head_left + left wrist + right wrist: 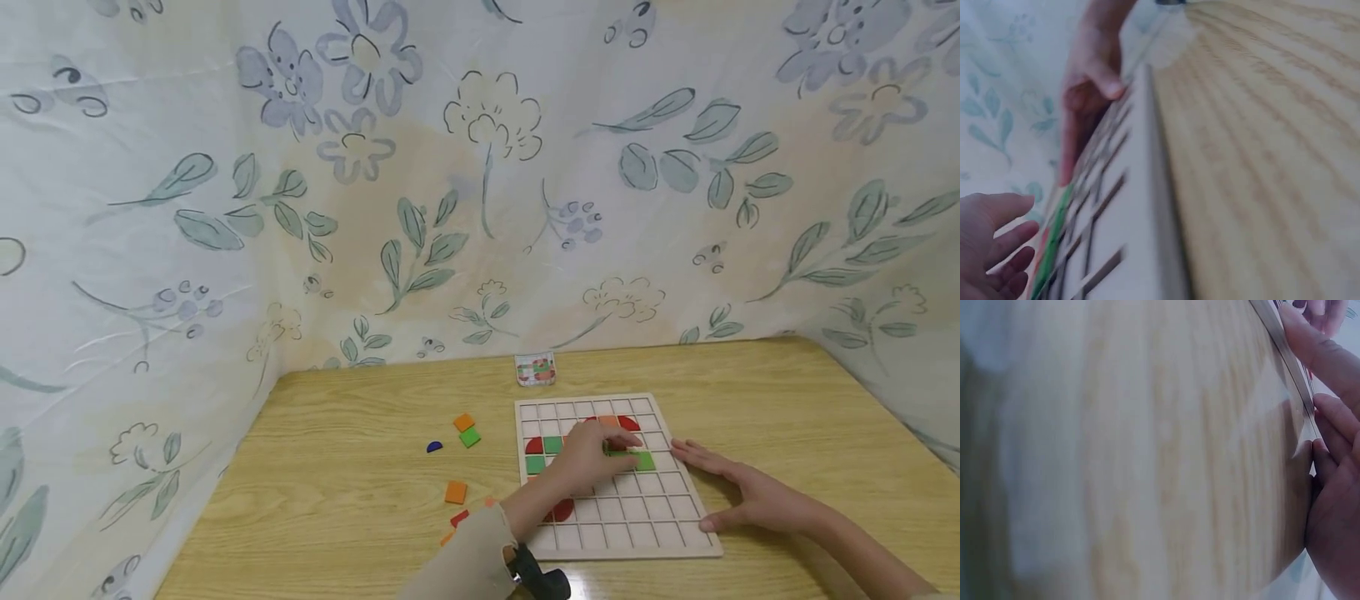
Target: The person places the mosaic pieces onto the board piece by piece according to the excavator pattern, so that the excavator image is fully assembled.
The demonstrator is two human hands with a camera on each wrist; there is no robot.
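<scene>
A pale wooden grid board (637,533) lies flat with colored tiles in some squares. My left hand (588,458) reaches across it, fingertips and thumb apart over a row of green tiles (643,461). In the left wrist view, that left hand (991,247) has loosely bent fingers beside a green strip (1054,244), and nothing shows between them. My right hand (750,492) rests along the board's right edge, fingers straight and thumb spread at the lower corner. Red rounded pieces (630,423) and teal squares (535,465) sit on the grid, partly hidden by the left arm.
Left of the board lie loose pieces: orange squares (455,492), a green square (470,437), a dark blue half-round (434,447) and a red piece (460,518). A small patterned card (536,369) lies behind the board. Floral cloth (495,250) surrounds the table's back and sides.
</scene>
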